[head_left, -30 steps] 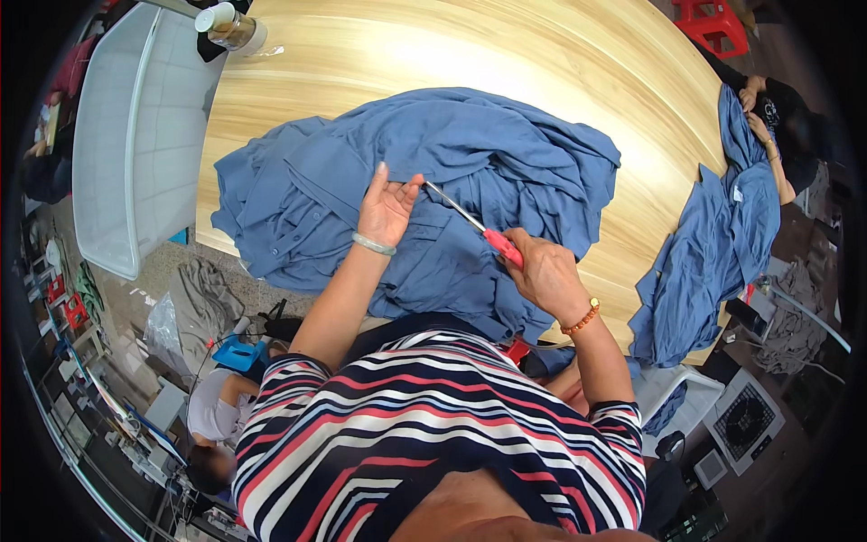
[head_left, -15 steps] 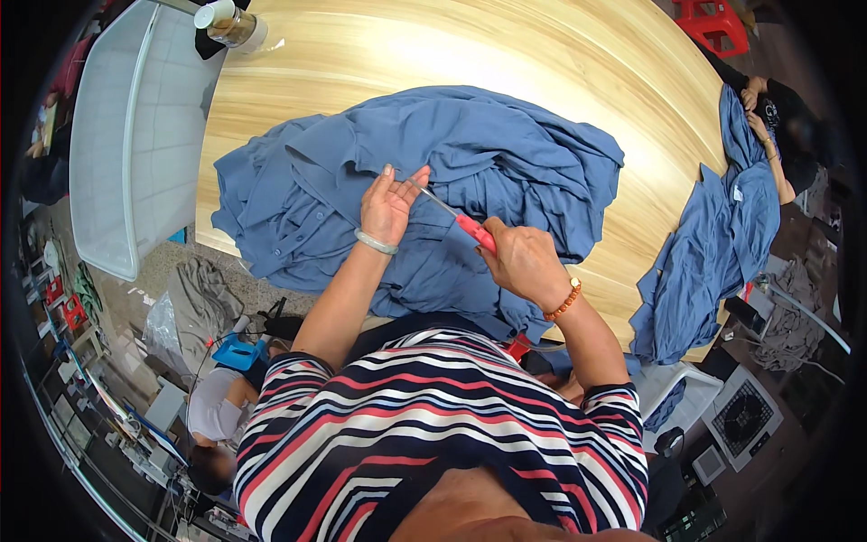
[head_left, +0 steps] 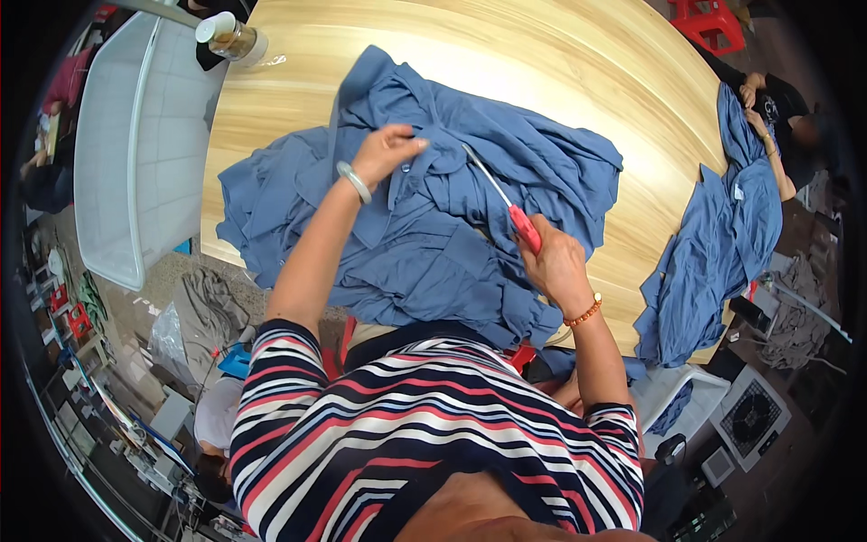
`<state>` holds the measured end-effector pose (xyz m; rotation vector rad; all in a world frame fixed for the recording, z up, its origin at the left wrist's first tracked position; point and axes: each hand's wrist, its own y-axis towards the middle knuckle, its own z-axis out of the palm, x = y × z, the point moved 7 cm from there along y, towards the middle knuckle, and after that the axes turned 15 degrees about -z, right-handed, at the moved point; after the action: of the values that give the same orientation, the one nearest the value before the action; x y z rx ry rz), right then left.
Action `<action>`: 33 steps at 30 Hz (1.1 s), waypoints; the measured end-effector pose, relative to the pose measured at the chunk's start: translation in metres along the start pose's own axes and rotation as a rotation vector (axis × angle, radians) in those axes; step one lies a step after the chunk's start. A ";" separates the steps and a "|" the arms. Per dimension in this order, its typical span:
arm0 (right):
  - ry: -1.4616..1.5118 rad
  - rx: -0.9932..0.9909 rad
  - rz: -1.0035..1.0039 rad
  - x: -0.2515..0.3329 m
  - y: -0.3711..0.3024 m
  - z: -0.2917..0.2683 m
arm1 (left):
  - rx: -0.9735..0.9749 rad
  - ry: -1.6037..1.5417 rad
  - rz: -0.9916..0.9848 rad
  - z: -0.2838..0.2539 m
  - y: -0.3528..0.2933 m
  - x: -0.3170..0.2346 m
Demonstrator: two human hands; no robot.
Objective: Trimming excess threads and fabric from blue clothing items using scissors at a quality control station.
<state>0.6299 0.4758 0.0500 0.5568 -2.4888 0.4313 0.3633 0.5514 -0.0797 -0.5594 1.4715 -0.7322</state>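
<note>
A pile of blue garments (head_left: pixel 470 235) lies spread on a light wooden table (head_left: pixel 560 81). My left hand (head_left: pixel 386 152), with a pale bangle on the wrist, pinches a fold of the blue cloth near the pile's top. My right hand (head_left: pixel 555 266) grips red-handled scissors (head_left: pixel 506 200), whose metal blades point up and left toward the pinched cloth. An orange bead bracelet circles my right wrist. My striped top fills the lower middle of the view.
A white plastic tub (head_left: pixel 117 154) stands left of the table, with a jar (head_left: pixel 226 36) at the table's far left corner. At the right, another person's hands (head_left: pixel 754 104) work on a second blue garment (head_left: pixel 722 244). Red stools and floor clutter surround the table.
My left hand has moved up and away, gripping a fold of cloth. My right hand has shifted slightly right with the scissors, whose blades now reach toward that fold.
</note>
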 end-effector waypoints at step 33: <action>-0.021 0.276 -0.277 0.046 -0.013 0.035 | -0.025 -0.433 0.015 -0.003 0.000 0.066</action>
<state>0.5849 0.4368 0.0509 1.0052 -2.3389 0.6639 0.3573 0.5031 -0.1240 -0.6780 1.0812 -0.5399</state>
